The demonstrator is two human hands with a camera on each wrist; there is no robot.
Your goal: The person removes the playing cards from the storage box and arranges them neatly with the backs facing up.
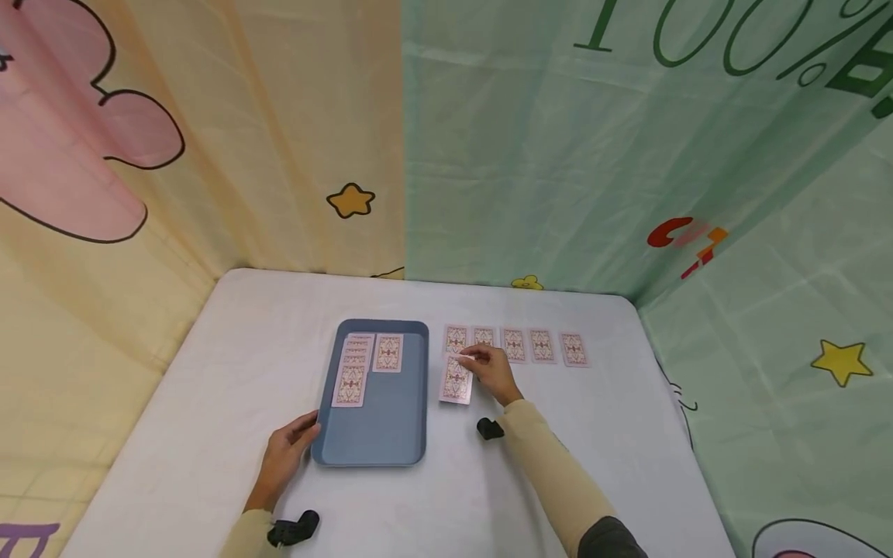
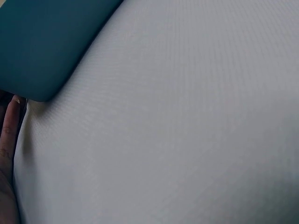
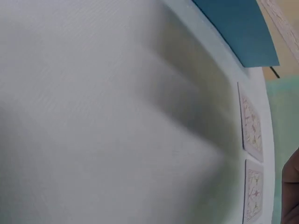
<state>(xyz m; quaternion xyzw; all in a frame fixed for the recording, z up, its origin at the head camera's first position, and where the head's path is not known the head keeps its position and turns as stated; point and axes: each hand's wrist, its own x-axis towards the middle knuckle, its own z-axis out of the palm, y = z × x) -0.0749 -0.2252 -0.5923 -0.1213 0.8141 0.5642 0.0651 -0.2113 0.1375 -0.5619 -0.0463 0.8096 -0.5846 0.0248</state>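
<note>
My right hand (image 1: 494,372) pinches a playing card (image 1: 456,381) by its upper right part, thumb and fingers together. The card's patterned back faces up, and it sits just right of the blue-grey tray (image 1: 370,442), below a row of cards. In the right wrist view only a sliver of that hand (image 3: 290,186) shows. My left hand (image 1: 289,449) touches the tray's left rim with its fingertips near the lower corner. One finger (image 2: 8,130) meets the tray corner (image 2: 37,88) in the left wrist view. Overlapping cards (image 1: 350,384) lie in the tray's left part, beside a single card (image 1: 387,353).
Several face-down cards form a row right of the tray, ending in a rightmost card (image 1: 575,350). A white cloth (image 1: 391,511) covers the table. Printed curtains (image 1: 523,155) hang behind and at the sides. Black wrist devices (image 1: 294,528) sit on both arms.
</note>
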